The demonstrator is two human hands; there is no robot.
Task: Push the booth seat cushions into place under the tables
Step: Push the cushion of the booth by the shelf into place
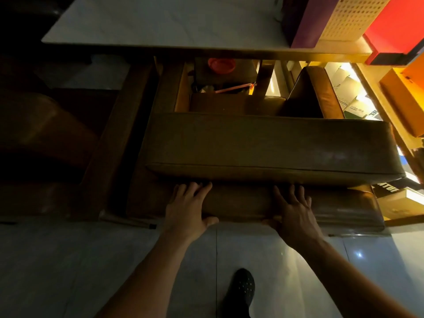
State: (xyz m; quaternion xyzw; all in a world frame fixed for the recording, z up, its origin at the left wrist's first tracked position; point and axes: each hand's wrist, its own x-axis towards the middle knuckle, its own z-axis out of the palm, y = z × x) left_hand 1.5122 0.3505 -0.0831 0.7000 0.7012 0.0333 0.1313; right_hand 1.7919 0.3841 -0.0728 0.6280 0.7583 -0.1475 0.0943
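Your black perforated shoe [241, 290] stands on the pale tiled floor [68, 260], just short of the lower seat cushion [241, 203]. That brown cushion lies along the floor edge, partly tucked beneath a second, larger cushion [263, 143] stacked on it. Your left hand [188, 207] rests flat on the lower cushion's left part, fingers spread and straight, thumb hooked at its near edge. Your right hand [293, 212] lies to the right on the same cushion, fingers extended, thumb at the near edge. Beyond the larger cushion, the white tabletop [160, 24] overhangs; a red bowl [221, 64] shows beneath it. Cardboard boxes [348, 99] lie farther right.
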